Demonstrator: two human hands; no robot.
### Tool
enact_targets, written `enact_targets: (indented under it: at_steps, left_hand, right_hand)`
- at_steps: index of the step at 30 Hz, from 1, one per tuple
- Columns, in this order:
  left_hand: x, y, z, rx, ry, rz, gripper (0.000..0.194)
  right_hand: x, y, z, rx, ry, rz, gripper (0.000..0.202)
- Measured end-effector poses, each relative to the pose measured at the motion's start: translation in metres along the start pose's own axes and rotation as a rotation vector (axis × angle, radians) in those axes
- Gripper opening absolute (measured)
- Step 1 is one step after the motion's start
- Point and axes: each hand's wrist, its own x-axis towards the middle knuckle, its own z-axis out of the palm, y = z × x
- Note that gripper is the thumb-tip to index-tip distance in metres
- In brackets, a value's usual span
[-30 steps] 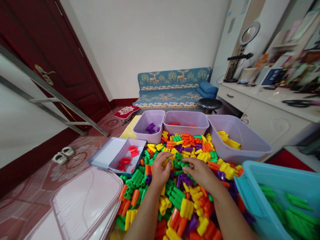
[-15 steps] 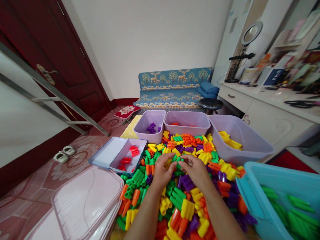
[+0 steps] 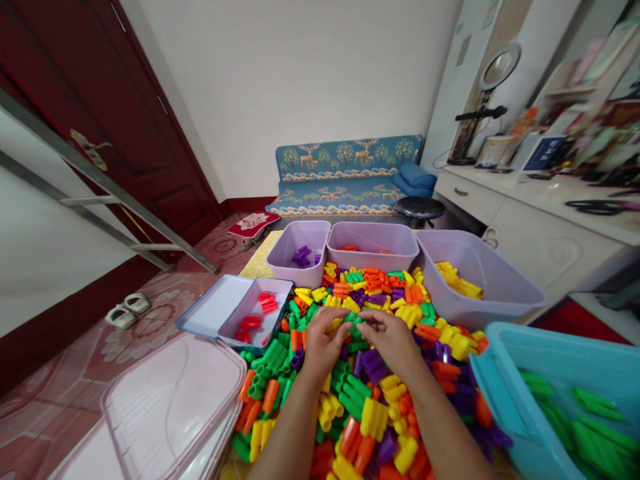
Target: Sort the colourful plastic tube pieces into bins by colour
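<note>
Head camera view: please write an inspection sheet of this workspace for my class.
Surface: yellow patterned tabletop, mostly covered.
Job's things: heap of green, yellow, orange and purple plastic tube pieces; three lilac plastic bins holding purple, orange and yellow pieces; shallow lilac plastic box holding red; turquoise plastic bin holding green.
Clutter: pale pink plastic lids, lower left; crowded white dresser, right.
Hands: left hand and right hand over the heap, fingers at small green plastic piece; grip unclear.
Cables: thin dark cable beside black stand.
Surroundings: dark red door, grey metal ladder, blue patterned sofa, round black stool.
</note>
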Motion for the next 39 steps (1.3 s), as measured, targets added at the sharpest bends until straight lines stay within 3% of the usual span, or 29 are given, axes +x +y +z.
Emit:
enact_targets:
  at_steps: [7, 9, 11, 14, 18, 20, 22, 25, 28, 30, 34, 36, 39]
  left_hand:
    - [0.0, 0.003, -0.001, 0.023, -0.016, -0.021, 0.018]
    - [0.0, 0.003, -0.001, 0.028, -0.009, -0.036, 0.017]
    - [0.0, 0.004, -0.001, 0.036, -0.015, -0.044, 0.016]
    - [0.001, 0.005, -0.001, 0.046, -0.028, -0.042, 0.015]
    - [0.001, 0.006, -0.001, 0.055, -0.029, -0.046, 0.014]
    - [0.001, 0.007, -0.001, 0.06, -0.028, -0.044, 0.014]
    - [0.002, 0.006, -0.001, 0.065, -0.027, -0.04, 0.014]
    - [0.002, 0.004, 0.0, 0.066, -0.024, -0.037, 0.013]
    - [0.002, 0.002, 0.0, 0.065, -0.004, -0.035, 0.014]
    - [0.002, 0.0, 0.0, 0.068, 0.016, -0.035, 0.015]
    - [0.001, -0.004, 0.0, 0.133, 0.044, -0.059, 0.017]
    - [0.001, -0.006, 0.001, 0.19, 0.05, -0.078, 0.017]
    - [0.001, -0.006, 0.001, 0.262, 0.018, -0.078, 0.019]
  right_hand:
    - [-0.004, -0.013, -0.004, 0.098, 0.09, -0.021, 0.025]
    - [-0.008, -0.023, -0.007, 0.21, 0.271, -0.062, 0.028]
    - [-0.011, -0.034, -0.013, 0.337, 0.547, -0.137, 0.029]
    - [-0.015, -0.051, -0.026, 0.528, 0.885, -0.344, 0.023]
    - [-0.018, -0.06, -0.054, 0.653, 1.074, -0.547, 0.014]
    - [-0.02, -0.058, -0.069, 0.698, 1.137, -0.531, 0.009]
    - [-0.022, -0.054, -0.082, 0.773, 1.162, -0.481, 0.021]
    - [-0.022, -0.048, -0.087, 0.86, 1.132, -0.409, 0.035]
    - [-0.015, -0.039, -0.079, 0.718, 1.012, -0.309, 0.023]
    - [-0.008, -0.029, -0.07, 0.447, 0.841, -0.211, 0.024]
    - [0.001, -0.004, -0.052, -0.254, 0.377, -0.029, 0.033]
    - [0.003, 0.005, -0.044, -0.515, 0.204, -0.02, 0.039]
    - [0.003, 0.009, -0.031, -0.734, 0.045, -0.084, 0.047]
